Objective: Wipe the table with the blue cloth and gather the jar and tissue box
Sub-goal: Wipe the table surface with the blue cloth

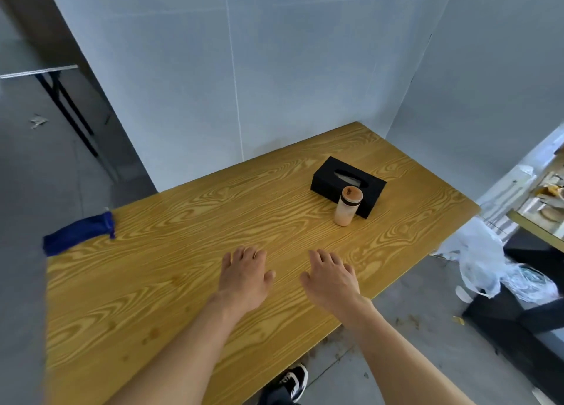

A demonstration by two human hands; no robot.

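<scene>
A blue cloth (pixel 78 233) lies bunched at the far left edge of the wood-grain table (pixel 189 221), partly hanging over the side. A black tissue box (pixel 348 184) sits towards the back right of the table. A frosted jar (pixel 348 206) with a brown lid stands upright right in front of the box, touching or almost touching it. My left hand (pixel 244 278) and my right hand (pixel 331 279) hover palm down over the near middle of the table, side by side, fingers apart, holding nothing. Both are well short of the jar and far right of the cloth.
White panels (pixel 274 68) wall off the table's back and right side. A crumpled plastic bag (pixel 485 264) and a dark stand are on the floor at the right, beside a cluttered shelf (pixel 546 203). Another table (pixel 39 71) stands at the far left. My shoe (pixel 294 380) shows below the near edge.
</scene>
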